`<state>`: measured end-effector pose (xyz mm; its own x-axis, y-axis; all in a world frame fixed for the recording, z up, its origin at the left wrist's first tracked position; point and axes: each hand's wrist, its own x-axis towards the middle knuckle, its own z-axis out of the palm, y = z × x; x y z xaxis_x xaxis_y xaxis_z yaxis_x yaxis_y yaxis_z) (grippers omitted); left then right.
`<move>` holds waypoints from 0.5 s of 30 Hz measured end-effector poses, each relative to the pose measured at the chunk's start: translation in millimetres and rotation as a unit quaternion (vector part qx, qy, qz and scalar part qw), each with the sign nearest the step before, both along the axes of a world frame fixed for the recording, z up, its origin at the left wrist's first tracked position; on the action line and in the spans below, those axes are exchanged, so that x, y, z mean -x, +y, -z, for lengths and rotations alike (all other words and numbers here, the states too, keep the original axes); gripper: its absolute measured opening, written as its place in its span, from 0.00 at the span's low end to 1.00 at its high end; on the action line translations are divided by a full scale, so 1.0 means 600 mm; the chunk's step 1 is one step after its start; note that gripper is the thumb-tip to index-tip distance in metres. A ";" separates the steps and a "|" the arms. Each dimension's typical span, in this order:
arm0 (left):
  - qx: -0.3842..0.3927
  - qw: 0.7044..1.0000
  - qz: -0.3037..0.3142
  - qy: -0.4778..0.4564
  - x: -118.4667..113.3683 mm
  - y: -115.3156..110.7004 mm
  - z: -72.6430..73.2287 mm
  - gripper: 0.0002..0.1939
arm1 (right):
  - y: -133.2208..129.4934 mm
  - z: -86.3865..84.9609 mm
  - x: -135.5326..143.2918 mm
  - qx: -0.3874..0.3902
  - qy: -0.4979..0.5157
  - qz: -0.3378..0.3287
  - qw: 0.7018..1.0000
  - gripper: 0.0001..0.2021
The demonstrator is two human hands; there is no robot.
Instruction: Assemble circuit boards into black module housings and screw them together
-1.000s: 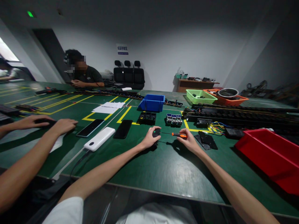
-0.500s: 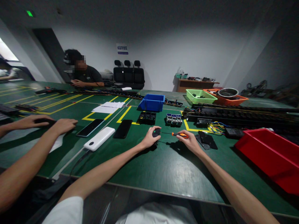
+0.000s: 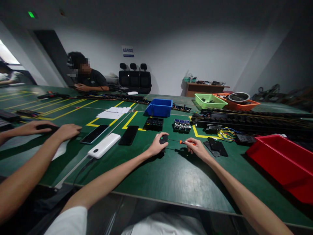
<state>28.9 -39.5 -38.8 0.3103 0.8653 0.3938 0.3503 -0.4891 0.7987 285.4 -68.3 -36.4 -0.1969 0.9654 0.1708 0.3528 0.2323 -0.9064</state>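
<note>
My left hand grips a small black device on its side above the green table. In my right hand is an orange and black screwdriver, its shaft pointing left with the tip at or near the device's right face; whether it touches is too small to tell. Behind my hands sit a black module block and a silver and black module block. Flat black plates lie right of my right hand.
A blue bin stands behind the blocks, a red bin at the right. Left of my left hand lie a black phone, a white power bank and another phone. A neighbour's hands rest further left.
My right hand has shifted slightly left and its fingers have turned around the screwdriver handle, covering more of it. My left hand and the device look unmoved.
</note>
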 end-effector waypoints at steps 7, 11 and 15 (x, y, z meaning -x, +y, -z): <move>-0.002 1.000 0.003 -0.006 -0.001 0.001 0.005 0.22 | -0.001 0.004 0.008 -0.132 0.002 0.026 0.991 0.17; -0.004 1.000 0.008 -0.003 0.000 0.000 0.004 0.22 | -0.010 -0.004 0.006 -0.154 -0.022 0.059 0.986 0.15; -0.006 1.000 0.010 0.003 0.000 -0.001 0.002 0.22 | -0.015 -0.011 0.007 -0.152 -0.028 0.064 0.986 0.15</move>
